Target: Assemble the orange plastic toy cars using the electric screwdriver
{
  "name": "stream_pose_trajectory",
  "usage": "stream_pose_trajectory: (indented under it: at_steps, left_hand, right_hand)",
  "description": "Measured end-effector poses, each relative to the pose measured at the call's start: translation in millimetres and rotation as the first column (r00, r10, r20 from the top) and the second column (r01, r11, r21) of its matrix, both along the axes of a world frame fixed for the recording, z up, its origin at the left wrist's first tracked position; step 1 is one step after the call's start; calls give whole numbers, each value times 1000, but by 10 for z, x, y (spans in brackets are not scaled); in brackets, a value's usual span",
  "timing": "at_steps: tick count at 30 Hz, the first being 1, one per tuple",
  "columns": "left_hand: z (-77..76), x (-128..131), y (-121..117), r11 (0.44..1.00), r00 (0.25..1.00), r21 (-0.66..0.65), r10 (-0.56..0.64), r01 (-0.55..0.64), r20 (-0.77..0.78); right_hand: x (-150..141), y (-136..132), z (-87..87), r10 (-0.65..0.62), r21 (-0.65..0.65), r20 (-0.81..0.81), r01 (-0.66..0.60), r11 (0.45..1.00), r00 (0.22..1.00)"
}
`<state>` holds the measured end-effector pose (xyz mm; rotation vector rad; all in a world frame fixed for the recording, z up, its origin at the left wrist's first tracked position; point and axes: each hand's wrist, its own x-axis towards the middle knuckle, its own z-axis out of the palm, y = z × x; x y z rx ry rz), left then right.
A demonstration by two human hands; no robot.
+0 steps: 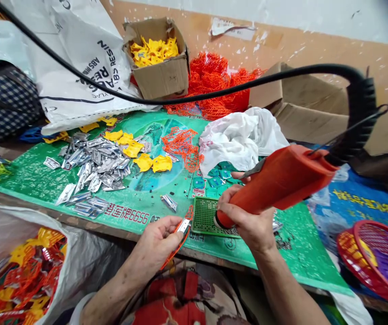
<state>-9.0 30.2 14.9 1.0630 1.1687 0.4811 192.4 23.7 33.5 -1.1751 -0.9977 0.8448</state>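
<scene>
My left hand (pixel 151 241) pinches an orange plastic part (pixel 176 249) with a silver metal piece (pixel 183 225) on it, at the table's front edge. Wrapped round an orange electric screwdriver (pixel 275 180), my right hand (pixel 248 221) tilts it with its nose down over a green perforated tray (pixel 205 212). The screwdriver's tip is hidden, so I cannot tell whether it touches the tray. Just left of the tray lies a loose silver piece (pixel 169 202). Behind the tray are small teal parts (pixel 214 181).
Silver pieces (pixel 102 164) and yellow parts (pixel 162 164) lie at left. Behind are a white cloth (pixel 231 140), a box of yellow parts (pixel 161 79) and a red-orange heap (pixel 210 85). A black cable (pixel 194 96) arches overhead. A sack (pixel 78 253) and a red basket (pixel 349 257) flank me.
</scene>
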Motion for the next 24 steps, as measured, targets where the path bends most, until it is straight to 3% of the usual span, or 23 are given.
stream_pose_trajectory:
  at_steps: [12, 24]
  left_hand:
    - [74, 93, 43, 998, 997, -17, 58, -58, 44]
    - [-15, 89, 50, 998, 996, -14, 63, -62, 67]
  right_hand:
    - [-6, -6, -61, 1, -26, -13, -1, 1000, 1000]
    - [-57, 3, -34, -55, -32, 4, 55, 998, 999]
